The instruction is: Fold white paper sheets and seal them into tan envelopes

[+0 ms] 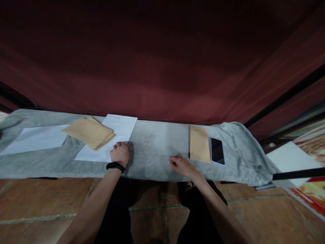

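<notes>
My left hand [120, 153], with a black band on the wrist, rests in a loose fist at the right edge of a white paper sheet [95, 155]. Nothing shows in its curled fingers. On that sheet lies a small stack of brown envelopes [87, 133], fanned slightly apart. My right hand [181, 165] is also closed, its fingers curled in and holding nothing that I can see, low over the grey cloth. To its right a single brown envelope [200, 144] lies flat, apart from the hand.
A phone [217, 151] with a dark screen lies just right of the single envelope. Another white sheet [38, 138] is at the left. The grey cloth [154, 149] covers a narrow table, backed by a dark red curtain [162, 91]. A black bar [299, 173] stands at the right end.
</notes>
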Demonstrator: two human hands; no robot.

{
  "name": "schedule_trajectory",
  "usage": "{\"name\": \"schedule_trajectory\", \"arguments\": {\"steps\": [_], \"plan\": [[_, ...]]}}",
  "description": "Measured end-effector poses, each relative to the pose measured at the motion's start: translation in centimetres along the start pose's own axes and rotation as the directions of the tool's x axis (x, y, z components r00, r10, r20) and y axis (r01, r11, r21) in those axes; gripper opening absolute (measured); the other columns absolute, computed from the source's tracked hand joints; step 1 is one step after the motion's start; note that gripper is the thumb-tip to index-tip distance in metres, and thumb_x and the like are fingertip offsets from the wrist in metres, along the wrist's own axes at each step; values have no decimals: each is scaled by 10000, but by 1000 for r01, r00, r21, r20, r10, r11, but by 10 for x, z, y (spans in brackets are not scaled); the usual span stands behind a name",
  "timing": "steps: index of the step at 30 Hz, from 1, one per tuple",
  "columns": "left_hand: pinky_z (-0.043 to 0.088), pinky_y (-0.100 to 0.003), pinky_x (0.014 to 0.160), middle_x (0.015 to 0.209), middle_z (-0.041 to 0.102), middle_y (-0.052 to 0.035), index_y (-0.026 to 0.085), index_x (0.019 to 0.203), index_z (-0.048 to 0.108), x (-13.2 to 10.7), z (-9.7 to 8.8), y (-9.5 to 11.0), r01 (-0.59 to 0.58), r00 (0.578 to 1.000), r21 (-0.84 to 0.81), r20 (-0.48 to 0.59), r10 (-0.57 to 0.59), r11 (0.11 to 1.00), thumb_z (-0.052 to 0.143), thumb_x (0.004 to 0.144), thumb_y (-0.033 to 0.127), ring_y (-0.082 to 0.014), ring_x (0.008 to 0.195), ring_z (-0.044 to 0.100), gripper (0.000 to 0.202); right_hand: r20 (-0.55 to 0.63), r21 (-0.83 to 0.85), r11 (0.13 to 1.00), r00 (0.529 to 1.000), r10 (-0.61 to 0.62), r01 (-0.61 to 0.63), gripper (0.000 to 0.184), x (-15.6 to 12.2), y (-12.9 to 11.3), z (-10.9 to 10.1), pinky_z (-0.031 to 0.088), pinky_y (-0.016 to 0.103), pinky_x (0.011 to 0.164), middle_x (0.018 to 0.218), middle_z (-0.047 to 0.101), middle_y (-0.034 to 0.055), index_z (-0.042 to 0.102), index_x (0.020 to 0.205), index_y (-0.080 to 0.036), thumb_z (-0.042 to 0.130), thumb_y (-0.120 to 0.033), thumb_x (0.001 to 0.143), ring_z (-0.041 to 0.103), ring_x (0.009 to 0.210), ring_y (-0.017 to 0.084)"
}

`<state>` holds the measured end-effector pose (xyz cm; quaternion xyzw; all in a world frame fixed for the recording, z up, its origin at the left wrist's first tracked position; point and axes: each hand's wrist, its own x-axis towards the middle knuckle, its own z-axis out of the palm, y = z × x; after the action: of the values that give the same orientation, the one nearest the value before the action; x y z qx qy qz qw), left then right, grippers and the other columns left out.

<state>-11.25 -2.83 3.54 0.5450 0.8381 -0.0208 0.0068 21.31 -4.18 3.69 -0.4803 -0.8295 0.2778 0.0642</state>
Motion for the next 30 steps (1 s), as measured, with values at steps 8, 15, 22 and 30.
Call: {"name": "schedule_trajectory", "arguments": {"steps": [8, 15, 22, 30], "plan": [[505, -368, 772, 1026, 743, -185, 112, 1127, 677, 5, -10, -13, 113, 993, 43, 16, -114, 993, 312, 1019, 313, -302, 941, 724, 430, -49, 107, 991, 996, 81, -76, 249, 17, 7, 10, 503, 244, 824, 1003, 786, 15, 739, 1097, -250, 542, -173, 966, 725, 899, 167], [499, -348, 762, 1179, 691, -175, 139, 1158, 662, 2, -18, -9, 16, 999, 27, 42, -17, 999, 390, 983, 307, -304, 1042, 683, 364, -70, -48, 992, 991, 112, -115, 224, 16, -2, 13, 500, 268, 810, 1035, 781, 44, 705, 1121, -259, 530, -208, 992, 735, 939, 195], [493, -341, 923, 1075, 681, -152, 150, 1018, 660, 17, -26, -21, -58, 998, -30, 2, 58, 998, 414, 973, 279, -266, 1080, 647, 282, -67, -119, 982, 988, 141, -148, 208, 21, -9, 10, 501, 289, 787, 973, 775, 61, 702, 1086, -250, 521, -214, 990, 732, 899, 217], [508, -315, 913, 1058, 670, -110, 198, 933, 663, -21, -44, 66, -318, 947, -101, -79, 311, 943, 438, 966, 231, -244, 1065, 640, 230, -176, 451, 884, 958, 228, -127, 237, 48, -7, 21, 553, 282, 754, 871, 751, 30, 705, 987, -224, 504, -349, 1005, 708, 796, 177]]}}
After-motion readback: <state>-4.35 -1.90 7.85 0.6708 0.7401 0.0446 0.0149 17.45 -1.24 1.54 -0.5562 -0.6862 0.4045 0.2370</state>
